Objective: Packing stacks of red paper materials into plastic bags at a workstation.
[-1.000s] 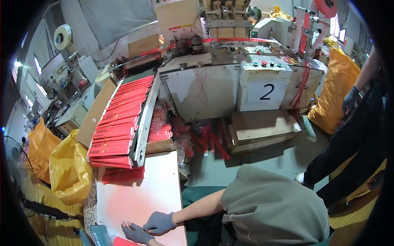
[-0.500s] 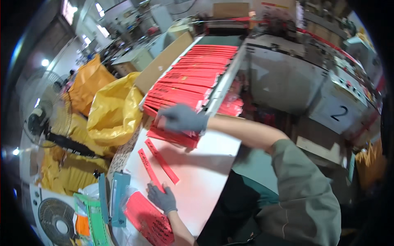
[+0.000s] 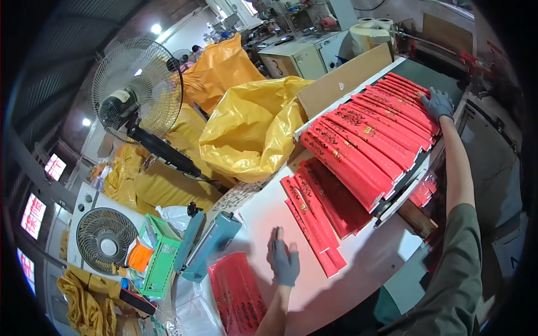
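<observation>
Overlapping red printed paper packets (image 3: 364, 131) lie in a long row on a dark conveyor belt (image 3: 434, 70). At the row's far right edge, my right hand (image 3: 438, 105), in a grey glove with bare fingertips, touches the packets with fingers apart. My left hand (image 3: 284, 259), gloved the same way, is over the pale tabletop (image 3: 314, 297) with its fingers stretched out and nothing in them. Just right of it are narrow red packets (image 3: 314, 221) lying side by side. More red packets (image 3: 339, 199) lie beneath the belt's near end. A plastic-wrapped red bundle (image 3: 238, 294) is by my left forearm.
A blue-grey bag sealer (image 3: 210, 246) stands left of the wrapped bundle, next to a green basket (image 3: 162, 260). Beyond are a black standing fan (image 3: 137, 92), an open yellow sack (image 3: 246, 134) and a cardboard sheet (image 3: 344, 84) along the belt. A box fan (image 3: 106, 241) is at left.
The view has swung left. My right hand has moved from the row's near end to its far right edge. My left hand has come off a narrow red packet, and the narrow packets now lie together.
</observation>
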`<control>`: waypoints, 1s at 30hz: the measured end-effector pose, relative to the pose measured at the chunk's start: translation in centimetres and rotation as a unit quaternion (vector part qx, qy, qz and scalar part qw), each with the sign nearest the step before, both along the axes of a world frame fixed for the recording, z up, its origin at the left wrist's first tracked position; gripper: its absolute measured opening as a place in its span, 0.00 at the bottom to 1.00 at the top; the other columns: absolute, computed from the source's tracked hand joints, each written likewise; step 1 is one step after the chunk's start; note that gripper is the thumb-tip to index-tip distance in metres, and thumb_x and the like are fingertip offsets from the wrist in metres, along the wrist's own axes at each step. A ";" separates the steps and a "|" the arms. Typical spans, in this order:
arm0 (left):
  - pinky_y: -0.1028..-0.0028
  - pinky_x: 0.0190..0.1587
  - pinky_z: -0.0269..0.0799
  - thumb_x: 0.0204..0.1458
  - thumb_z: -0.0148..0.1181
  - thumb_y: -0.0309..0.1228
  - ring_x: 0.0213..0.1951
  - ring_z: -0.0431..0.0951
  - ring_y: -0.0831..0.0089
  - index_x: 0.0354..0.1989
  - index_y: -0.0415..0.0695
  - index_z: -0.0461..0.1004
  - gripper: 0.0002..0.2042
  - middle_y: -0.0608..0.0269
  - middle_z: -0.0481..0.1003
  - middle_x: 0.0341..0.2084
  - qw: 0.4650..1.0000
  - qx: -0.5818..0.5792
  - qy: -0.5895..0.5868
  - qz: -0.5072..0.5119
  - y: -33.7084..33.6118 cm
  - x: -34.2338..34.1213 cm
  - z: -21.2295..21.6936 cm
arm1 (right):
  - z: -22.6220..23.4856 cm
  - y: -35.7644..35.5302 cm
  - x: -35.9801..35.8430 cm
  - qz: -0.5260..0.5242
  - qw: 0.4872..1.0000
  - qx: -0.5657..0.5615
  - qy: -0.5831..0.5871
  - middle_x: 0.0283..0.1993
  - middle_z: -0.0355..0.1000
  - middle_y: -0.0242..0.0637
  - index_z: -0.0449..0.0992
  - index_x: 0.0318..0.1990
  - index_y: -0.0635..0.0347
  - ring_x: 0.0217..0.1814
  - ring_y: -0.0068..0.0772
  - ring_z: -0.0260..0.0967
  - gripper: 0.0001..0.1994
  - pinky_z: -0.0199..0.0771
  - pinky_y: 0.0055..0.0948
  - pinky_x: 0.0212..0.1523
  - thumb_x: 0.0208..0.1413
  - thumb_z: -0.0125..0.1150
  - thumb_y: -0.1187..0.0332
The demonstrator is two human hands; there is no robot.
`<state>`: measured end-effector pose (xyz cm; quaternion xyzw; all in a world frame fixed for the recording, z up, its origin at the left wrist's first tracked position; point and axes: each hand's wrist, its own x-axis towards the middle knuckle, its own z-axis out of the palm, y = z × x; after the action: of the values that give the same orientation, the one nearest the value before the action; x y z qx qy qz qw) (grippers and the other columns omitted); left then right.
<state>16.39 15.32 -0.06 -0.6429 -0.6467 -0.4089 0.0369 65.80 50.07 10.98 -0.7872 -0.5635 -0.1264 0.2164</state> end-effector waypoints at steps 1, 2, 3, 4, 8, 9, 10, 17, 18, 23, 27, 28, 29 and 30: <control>0.68 0.46 0.68 0.54 0.49 0.27 0.47 0.71 0.57 0.59 0.35 0.62 0.22 0.44 0.65 0.56 1.000 0.000 -0.002 0.001 1.0 -0.3 -0.3 | 0.1 -0.2 -0.1 0.055 0.997 0.023 -0.048 0.48 0.70 0.49 0.71 0.53 0.59 0.51 0.51 0.66 0.34 0.62 0.45 0.54 0.53 0.45 0.37; 0.68 0.46 0.68 0.54 0.51 0.29 0.47 0.71 0.57 0.59 0.37 0.61 0.23 0.45 0.65 0.56 0.999 0.006 -0.047 0.018 2.3 -0.2 -0.3 | 0.0 -0.3 -0.9 0.115 0.993 0.025 -0.027 0.48 0.71 0.48 0.73 0.48 0.59 0.51 0.51 0.66 0.34 0.64 0.45 0.53 0.51 0.45 0.35; 0.68 0.45 0.68 0.55 0.52 0.31 0.47 0.71 0.57 0.60 0.38 0.61 0.24 0.46 0.65 0.56 0.995 0.011 -0.091 0.038 3.3 0.0 -0.2 | 0.1 -0.7 -2.5 0.177 0.984 0.028 -0.006 0.47 0.72 0.47 0.76 0.44 0.58 0.52 0.50 0.67 0.35 0.65 0.45 0.52 0.49 0.46 0.33; 0.68 0.45 0.68 0.55 0.52 0.31 0.47 0.71 0.57 0.60 0.38 0.61 0.24 0.46 0.65 0.56 0.995 0.012 -0.093 0.040 3.9 0.2 0.0 | 1.2 -1.8 -5.4 0.228 0.974 -0.013 0.001 0.46 0.72 0.48 0.76 0.43 0.59 0.49 0.50 0.68 0.35 0.66 0.43 0.50 0.47 0.49 0.33; 0.68 0.46 0.68 0.55 0.53 0.37 0.50 0.70 0.58 0.61 0.41 0.60 0.25 0.47 0.62 0.58 0.992 -0.002 -0.111 0.053 5.7 -0.1 0.1 | 4.0 -8.1 -15.1 0.409 0.909 -0.072 0.035 0.40 0.71 0.52 0.75 0.38 0.64 0.44 0.53 0.68 0.32 0.66 0.41 0.47 0.43 0.58 0.39; 0.68 0.46 0.68 0.56 0.53 0.39 0.51 0.69 0.58 0.61 0.42 0.60 0.26 0.47 0.61 0.59 0.992 0.023 -0.105 0.061 6.1 0.0 -0.1 | 3.7 -9.2 -16.6 0.440 0.893 -0.075 0.057 0.38 0.71 0.52 0.74 0.38 0.65 0.44 0.54 0.68 0.33 0.67 0.42 0.46 0.41 0.59 0.39; 0.68 0.50 0.67 0.57 0.51 0.41 0.55 0.67 0.57 0.62 0.40 0.59 0.27 0.47 0.60 0.59 0.990 0.024 -0.125 0.056 6.2 0.3 0.0 | 3.5 -10.4 -18.0 0.450 0.887 -0.076 0.067 0.38 0.71 0.53 0.73 0.38 0.65 0.44 0.54 0.68 0.33 0.67 0.42 0.46 0.42 0.59 0.39; 0.62 0.62 0.55 0.55 0.53 0.46 0.62 0.59 0.51 0.62 0.39 0.58 0.31 0.43 0.60 0.59 0.983 -0.017 -0.156 0.098 5.3 -0.1 0.3 | 3.7 -21.4 -29.8 0.505 0.857 -0.049 0.092 0.45 0.67 0.56 0.69 0.47 0.66 0.50 0.56 0.65 0.37 0.67 0.47 0.48 0.47 0.53 0.35; 0.62 0.62 0.56 0.53 0.56 0.46 0.62 0.59 0.51 0.62 0.39 0.58 0.32 0.43 0.61 0.59 0.984 -0.031 -0.146 0.096 5.3 0.0 0.5 | 1.8 -22.1 -31.1 0.492 0.864 -0.028 0.104 0.47 0.67 0.57 0.66 0.51 0.68 0.51 0.57 0.64 0.39 0.67 0.47 0.49 0.48 0.52 0.36; 0.64 0.61 0.58 0.44 0.65 0.47 0.61 0.61 0.52 0.61 0.38 0.60 0.38 0.45 0.62 0.58 0.987 -0.029 -0.146 0.062 4.9 0.4 1.2 | -4.5 -20.3 -32.3 0.373 0.896 -0.120 0.211 0.47 0.67 0.60 0.59 0.57 0.74 0.51 0.56 0.64 0.39 0.67 0.46 0.50 0.53 0.52 0.42; 0.64 0.60 0.61 0.46 0.64 0.46 0.60 0.63 0.53 0.61 0.38 0.59 0.37 0.46 0.62 0.58 0.991 -0.020 -0.111 0.074 5.2 -0.7 0.5 | -4.1 -21.4 -32.4 0.552 0.820 0.025 0.149 0.43 0.68 0.54 0.66 0.52 0.66 0.44 0.52 0.68 0.26 0.70 0.43 0.42 0.54 0.54 0.51; 0.64 0.60 0.61 0.47 0.63 0.46 0.60 0.63 0.53 0.61 0.39 0.59 0.36 0.46 0.62 0.58 0.991 -0.018 -0.119 0.065 5.3 -0.9 0.3 | -3.7 -23.0 -33.3 0.573 0.796 0.045 0.191 0.43 0.68 0.51 0.69 0.49 0.63 0.46 0.52 0.67 0.24 0.68 0.44 0.44 0.53 0.55 0.51; 0.63 0.60 0.61 0.47 0.63 0.46 0.60 0.63 0.53 0.61 0.39 0.59 0.35 0.46 0.62 0.58 0.990 -0.017 -0.126 0.052 5.3 -0.9 0.2 | -3.1 -24.1 -33.9 0.607 0.768 0.074 0.191 0.43 0.67 0.51 0.68 0.49 0.65 0.46 0.52 0.66 0.25 0.68 0.44 0.45 0.53 0.55 0.52; 0.63 0.60 0.61 0.47 0.63 0.46 0.60 0.63 0.53 0.61 0.39 0.59 0.35 0.46 0.62 0.58 0.990 -0.021 -0.129 0.053 5.5 -0.7 -0.1 | -3.3 -23.9 -34.4 0.608 0.767 0.113 0.172 0.44 0.67 0.52 0.66 0.50 0.66 0.47 0.52 0.66 0.26 0.68 0.43 0.46 0.53 0.55 0.52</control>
<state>15.70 20.80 -0.13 -0.5505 -0.6876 -0.4719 -0.0387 31.43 26.19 7.66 -0.2584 -0.8591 0.1065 0.4288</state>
